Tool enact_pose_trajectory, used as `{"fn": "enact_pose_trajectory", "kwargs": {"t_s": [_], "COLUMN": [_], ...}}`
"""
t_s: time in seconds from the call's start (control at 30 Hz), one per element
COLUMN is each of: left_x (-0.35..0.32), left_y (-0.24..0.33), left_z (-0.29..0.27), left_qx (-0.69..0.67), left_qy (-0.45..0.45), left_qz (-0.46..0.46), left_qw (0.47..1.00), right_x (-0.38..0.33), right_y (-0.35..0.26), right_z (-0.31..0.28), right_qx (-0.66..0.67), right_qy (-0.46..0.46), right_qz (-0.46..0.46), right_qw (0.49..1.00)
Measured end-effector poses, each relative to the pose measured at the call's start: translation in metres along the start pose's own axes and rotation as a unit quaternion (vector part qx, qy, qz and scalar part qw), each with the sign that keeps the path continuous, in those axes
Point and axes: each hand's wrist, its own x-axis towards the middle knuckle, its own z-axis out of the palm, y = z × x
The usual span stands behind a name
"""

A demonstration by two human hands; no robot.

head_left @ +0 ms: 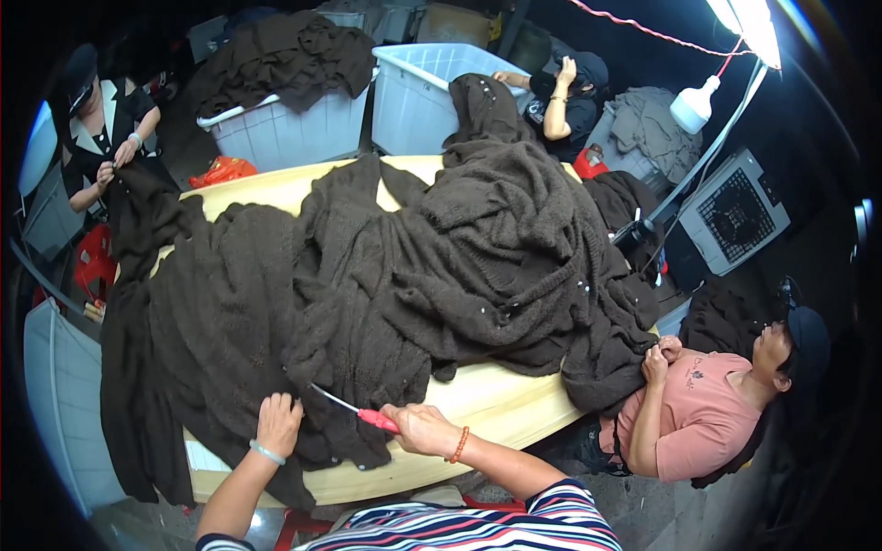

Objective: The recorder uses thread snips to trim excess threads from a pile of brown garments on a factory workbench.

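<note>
Grasping a slim, red-handled metal tool (378,421): right grip (421,428). Left grip (278,422) at nubby, rumpled brown knit (230,294); cannot tell if clenched.

Dk brn knit (234,294) rumpled, heaped; red-hdl tool (376,420) slanted over it.

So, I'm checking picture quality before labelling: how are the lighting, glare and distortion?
Head view: lamp at top right blown out white, corners black; again in the head view, the near edge of the table bows, while the red-handled tool in the right hand looks fairly sharp.
</note>
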Motion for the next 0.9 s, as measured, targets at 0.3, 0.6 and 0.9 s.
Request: {"fn": "enact_pose_trajectory", "kwargs": {"t_s": [0.3, 0.6, 0.9], "left_x": [0.037, 0.004, -0.056], "left_y": [-0.011, 0.001, -0.003], "left_z": [0.004, 0.01, 0.008], "left_qx": [-0.4, -0.497, 0.088], "left_qy": [0.116, 0.084, 0.049], "left_qz": [-0.167, -0.243, -0.024], "left_qw": [0.894, 0.829, 0.995], "right_x": [-0.021, -0.021, -0.026], "right_y": [-0.023, -0.02, -0.01], "right_z": [-0.019, -0.005, 0.002], "right_qx": [-0.017, -0.022, 0.03], "right_qy": [-0.098, -0.088, -0.035], "right_qz": [-0.061, 0.008, 0.007], "right_qw": [0.993, 0.996, 0.999]}}
